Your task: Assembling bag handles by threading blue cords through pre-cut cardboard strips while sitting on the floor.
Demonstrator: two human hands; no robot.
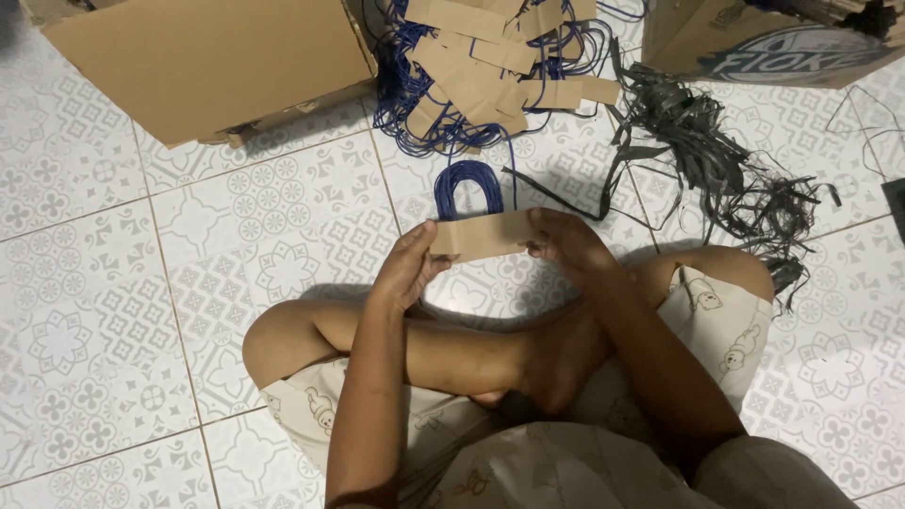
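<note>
Above your crossed legs, your left hand and right hand each clenched an end of the brown cardboard strip, its blue cord loops arching just beyond your grip.

A patterned white tile floor carries a flattened cardboard box, a heap of brown card strips with blue cord loops, and tangled black strapping.
</note>
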